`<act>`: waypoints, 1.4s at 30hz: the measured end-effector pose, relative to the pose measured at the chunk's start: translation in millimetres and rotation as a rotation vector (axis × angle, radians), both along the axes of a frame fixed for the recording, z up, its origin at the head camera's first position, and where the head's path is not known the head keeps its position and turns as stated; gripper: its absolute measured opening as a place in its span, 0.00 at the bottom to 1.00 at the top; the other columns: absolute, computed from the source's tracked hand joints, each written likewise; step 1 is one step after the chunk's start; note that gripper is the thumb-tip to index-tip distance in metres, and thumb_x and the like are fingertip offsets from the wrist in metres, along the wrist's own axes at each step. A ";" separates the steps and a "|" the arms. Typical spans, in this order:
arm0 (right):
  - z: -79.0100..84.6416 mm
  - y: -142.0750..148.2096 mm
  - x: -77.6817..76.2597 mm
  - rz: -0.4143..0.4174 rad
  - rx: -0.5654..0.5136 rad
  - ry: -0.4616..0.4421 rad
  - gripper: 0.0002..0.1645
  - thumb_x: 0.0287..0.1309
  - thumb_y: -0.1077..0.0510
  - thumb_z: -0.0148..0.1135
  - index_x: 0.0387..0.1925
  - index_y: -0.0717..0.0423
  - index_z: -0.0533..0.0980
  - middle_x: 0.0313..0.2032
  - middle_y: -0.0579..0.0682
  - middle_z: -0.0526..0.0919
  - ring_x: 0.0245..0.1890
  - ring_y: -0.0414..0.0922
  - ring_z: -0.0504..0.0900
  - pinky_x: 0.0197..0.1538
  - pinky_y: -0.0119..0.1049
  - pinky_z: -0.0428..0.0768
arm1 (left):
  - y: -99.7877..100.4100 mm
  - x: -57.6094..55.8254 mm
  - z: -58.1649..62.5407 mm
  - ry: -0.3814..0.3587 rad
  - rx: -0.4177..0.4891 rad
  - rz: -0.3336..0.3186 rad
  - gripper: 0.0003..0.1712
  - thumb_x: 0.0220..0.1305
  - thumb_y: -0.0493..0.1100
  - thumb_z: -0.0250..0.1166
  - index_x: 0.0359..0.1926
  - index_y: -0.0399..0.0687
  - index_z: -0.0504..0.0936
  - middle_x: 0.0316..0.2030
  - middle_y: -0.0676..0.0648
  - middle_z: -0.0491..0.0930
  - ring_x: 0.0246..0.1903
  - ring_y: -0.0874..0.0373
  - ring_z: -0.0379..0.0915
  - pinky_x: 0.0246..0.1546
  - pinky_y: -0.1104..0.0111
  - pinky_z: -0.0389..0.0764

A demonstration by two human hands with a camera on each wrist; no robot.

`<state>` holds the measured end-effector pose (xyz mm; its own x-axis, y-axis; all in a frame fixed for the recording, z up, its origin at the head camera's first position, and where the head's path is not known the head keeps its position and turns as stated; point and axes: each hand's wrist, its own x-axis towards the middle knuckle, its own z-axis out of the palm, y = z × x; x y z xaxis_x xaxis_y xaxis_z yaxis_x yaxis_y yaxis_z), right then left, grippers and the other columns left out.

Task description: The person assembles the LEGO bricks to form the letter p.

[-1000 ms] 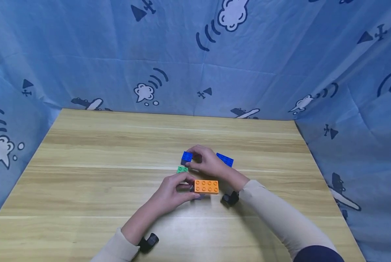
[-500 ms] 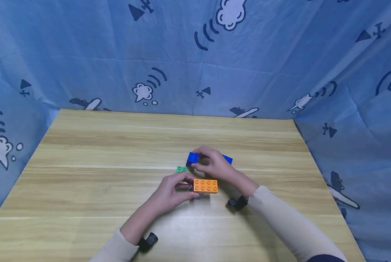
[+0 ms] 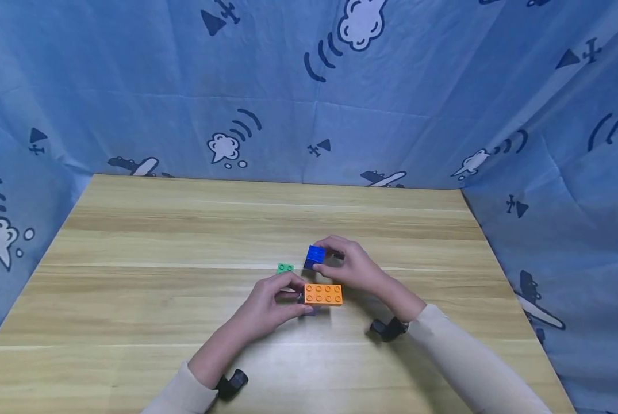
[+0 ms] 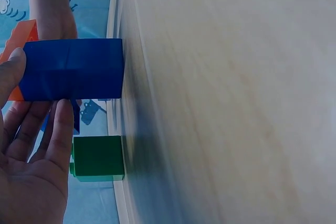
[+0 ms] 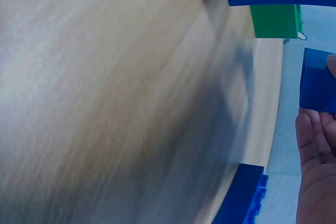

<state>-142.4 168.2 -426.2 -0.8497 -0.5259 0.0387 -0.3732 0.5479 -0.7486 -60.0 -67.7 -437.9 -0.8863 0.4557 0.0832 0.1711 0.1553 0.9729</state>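
My left hand (image 3: pixel 267 305) grips a stack with an orange eight-stud brick (image 3: pixel 323 294) on top. Below the orange, the left wrist view shows a large dark blue block (image 4: pixel 73 69), my thumb at its upper edge and fingers along its side. Farther back, my right hand (image 3: pixel 352 264) pinches a small blue brick (image 3: pixel 315 257) between thumb and fingers, off the table. Just behind the left fingers stands a green brick (image 3: pixel 285 268), partly hidden by them. Another blue brick (image 5: pixel 239 195) rests on the table in the right wrist view; my right hand hides it in the head view.
The wooden table (image 3: pixel 148 253) reaches back to a blue patterned curtain (image 3: pixel 267 75), which also hangs along both sides. Black wrist devices (image 3: pixel 232 384) sit at both cuffs, low over the tabletop.
My right hand has moved right and slightly toward me with the small blue brick, away from the green one, covering the other blue brick. My left hand and its stack stay nearly still.
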 end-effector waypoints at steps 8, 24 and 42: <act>7.1 8.0 1.6 0.001 -0.018 -0.008 0.21 0.61 0.59 0.75 0.55 0.57 0.82 0.51 0.53 0.87 0.50 0.48 0.86 0.61 0.52 0.88 | -1.1 -0.5 -0.2 -0.004 0.010 -0.007 0.19 0.59 0.34 0.77 0.51 0.43 0.82 0.52 0.43 0.86 0.56 0.48 0.84 0.60 0.67 0.87; 24.5 12.9 10.6 0.044 -0.049 0.021 0.21 0.60 0.61 0.75 0.55 0.58 0.81 0.51 0.54 0.87 0.48 0.48 0.86 0.58 0.56 0.89 | -1.9 -2.7 -1.7 0.017 0.011 -0.019 0.19 0.60 0.35 0.77 0.51 0.43 0.82 0.51 0.43 0.86 0.55 0.48 0.85 0.59 0.68 0.88; 45.7 6.3 25.8 0.103 -0.071 0.067 0.21 0.60 0.58 0.75 0.54 0.52 0.82 0.49 0.47 0.87 0.47 0.42 0.82 0.57 0.49 0.89 | -2.1 -2.7 -1.1 0.008 0.016 -0.021 0.19 0.60 0.36 0.77 0.50 0.44 0.82 0.51 0.44 0.86 0.55 0.49 0.85 0.59 0.65 0.88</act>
<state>-116.6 174.5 -380.5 -0.7856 -0.6041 0.1337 -0.4750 0.4503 -0.7560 -62.6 -69.8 -439.1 -0.8758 0.4729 0.0972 0.1817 0.1362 0.9739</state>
